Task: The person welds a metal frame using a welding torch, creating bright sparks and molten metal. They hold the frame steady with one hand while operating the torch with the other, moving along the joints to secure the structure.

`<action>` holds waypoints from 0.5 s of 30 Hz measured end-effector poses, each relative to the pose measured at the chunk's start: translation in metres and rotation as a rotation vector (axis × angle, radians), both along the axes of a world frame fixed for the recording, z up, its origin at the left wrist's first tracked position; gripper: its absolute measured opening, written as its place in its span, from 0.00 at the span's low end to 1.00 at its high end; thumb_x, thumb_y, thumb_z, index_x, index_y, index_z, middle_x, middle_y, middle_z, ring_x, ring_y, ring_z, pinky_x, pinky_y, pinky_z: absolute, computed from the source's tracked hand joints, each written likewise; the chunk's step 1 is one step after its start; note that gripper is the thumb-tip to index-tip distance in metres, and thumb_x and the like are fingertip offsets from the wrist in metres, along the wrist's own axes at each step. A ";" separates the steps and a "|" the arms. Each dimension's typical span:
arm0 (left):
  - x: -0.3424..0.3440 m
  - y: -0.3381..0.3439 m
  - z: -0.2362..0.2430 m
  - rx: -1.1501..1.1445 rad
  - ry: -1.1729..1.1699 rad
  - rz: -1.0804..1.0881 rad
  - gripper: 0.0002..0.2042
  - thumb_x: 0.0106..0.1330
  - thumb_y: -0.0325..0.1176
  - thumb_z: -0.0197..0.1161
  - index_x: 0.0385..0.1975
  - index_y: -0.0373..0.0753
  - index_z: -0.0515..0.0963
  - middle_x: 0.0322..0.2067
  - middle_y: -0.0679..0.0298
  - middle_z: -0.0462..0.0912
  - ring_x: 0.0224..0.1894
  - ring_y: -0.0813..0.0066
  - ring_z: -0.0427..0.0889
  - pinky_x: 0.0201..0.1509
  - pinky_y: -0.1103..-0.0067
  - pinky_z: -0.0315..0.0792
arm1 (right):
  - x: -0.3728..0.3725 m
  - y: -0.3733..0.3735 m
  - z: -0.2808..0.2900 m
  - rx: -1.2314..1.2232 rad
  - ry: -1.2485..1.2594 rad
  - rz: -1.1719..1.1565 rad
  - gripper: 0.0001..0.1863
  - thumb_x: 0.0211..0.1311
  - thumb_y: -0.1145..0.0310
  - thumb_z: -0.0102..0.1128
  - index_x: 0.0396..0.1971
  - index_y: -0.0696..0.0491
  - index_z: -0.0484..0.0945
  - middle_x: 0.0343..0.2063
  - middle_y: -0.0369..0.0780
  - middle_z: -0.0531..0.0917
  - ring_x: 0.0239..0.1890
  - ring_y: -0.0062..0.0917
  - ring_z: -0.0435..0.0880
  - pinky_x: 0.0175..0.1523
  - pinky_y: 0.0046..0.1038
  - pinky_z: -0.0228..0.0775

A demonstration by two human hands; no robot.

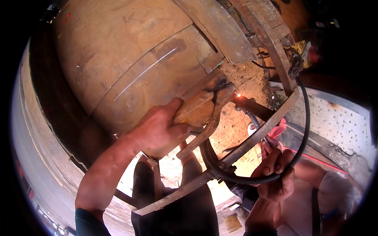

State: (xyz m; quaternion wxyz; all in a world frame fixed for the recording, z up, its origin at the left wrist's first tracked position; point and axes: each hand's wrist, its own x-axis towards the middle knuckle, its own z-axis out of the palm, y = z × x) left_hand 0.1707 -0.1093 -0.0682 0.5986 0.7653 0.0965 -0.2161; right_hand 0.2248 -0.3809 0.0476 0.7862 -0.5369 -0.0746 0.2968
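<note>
From afar, I had the left hand [163, 121] clenched around the wooden holder [195, 110], its tip beside a glowing spot [238, 95] at the metal bar [255, 107]. Rightward, the right hand [278, 181] grasped the black cable [308, 118]; steadiness and cable slack seemed wise.

Single fisheye view — from wearer's head, facing steeply down over left hand [159, 124] and right hand [277, 188] — close range.
</note>
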 end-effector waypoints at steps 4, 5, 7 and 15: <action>0.003 -0.002 0.002 0.005 0.030 -0.002 0.23 0.55 0.31 0.67 0.48 0.32 0.67 0.30 0.49 0.78 0.34 0.59 0.81 0.39 0.71 0.71 | 0.000 0.000 0.000 -0.004 -0.003 -0.006 0.16 0.69 0.58 0.46 0.30 0.55 0.60 0.28 0.44 0.68 0.20 0.31 0.77 0.26 0.25 0.79; 0.004 -0.002 0.002 0.005 0.031 0.000 0.23 0.55 0.31 0.67 0.47 0.32 0.67 0.30 0.49 0.78 0.34 0.58 0.81 0.38 0.71 0.71 | 0.000 -0.001 -0.001 -0.011 -0.012 -0.001 0.16 0.69 0.58 0.46 0.30 0.55 0.60 0.28 0.44 0.68 0.20 0.31 0.77 0.26 0.25 0.79; 0.003 -0.003 0.001 0.002 0.025 -0.005 0.22 0.55 0.31 0.68 0.47 0.32 0.67 0.29 0.49 0.78 0.34 0.58 0.81 0.38 0.71 0.71 | 0.000 -0.002 0.000 0.003 0.027 -0.012 0.16 0.68 0.58 0.49 0.30 0.56 0.61 0.29 0.45 0.70 0.22 0.33 0.78 0.31 0.30 0.78; 0.001 -0.002 -0.002 0.015 0.003 -0.023 0.21 0.55 0.31 0.67 0.46 0.32 0.67 0.28 0.49 0.78 0.32 0.55 0.80 0.37 0.70 0.71 | -0.001 -0.002 -0.001 -0.031 -0.024 0.008 0.16 0.69 0.57 0.45 0.31 0.56 0.60 0.28 0.44 0.67 0.19 0.32 0.77 0.24 0.26 0.78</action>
